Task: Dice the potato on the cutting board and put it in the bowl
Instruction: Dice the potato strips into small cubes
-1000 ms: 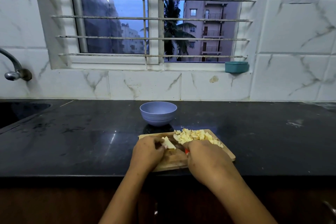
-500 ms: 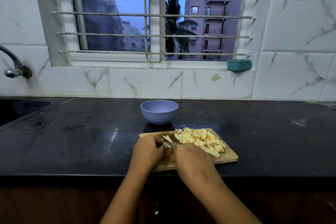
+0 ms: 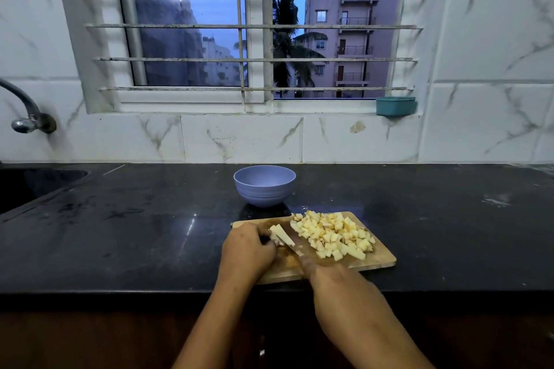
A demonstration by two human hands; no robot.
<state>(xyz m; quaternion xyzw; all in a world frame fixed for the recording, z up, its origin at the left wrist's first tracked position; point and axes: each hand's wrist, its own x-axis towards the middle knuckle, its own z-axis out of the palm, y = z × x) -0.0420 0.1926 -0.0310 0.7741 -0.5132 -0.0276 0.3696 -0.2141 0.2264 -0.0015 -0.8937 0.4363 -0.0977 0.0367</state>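
A wooden cutting board [image 3: 378,260] lies near the front edge of the black counter. A heap of diced potato [image 3: 332,233] covers its right half. My left hand [image 3: 247,250] holds a few uncut potato strips [image 3: 278,233] down on the board's left part. My right hand [image 3: 335,283] grips a knife [image 3: 292,246], whose blade rests against those strips; the handle is hidden in my fist. A light blue bowl [image 3: 264,186] stands just behind the board, and I cannot see into it.
A sink [image 3: 33,186] and tap [image 3: 25,112] are at the far left. A teal container [image 3: 395,106] sits on the window sill. Bare black counter [image 3: 449,219] stretches to both sides of the board.
My right hand drew back toward me and to the right, uncovering the diced heap. The knife blade now shows at the potato strips. My left hand stayed on the strips.
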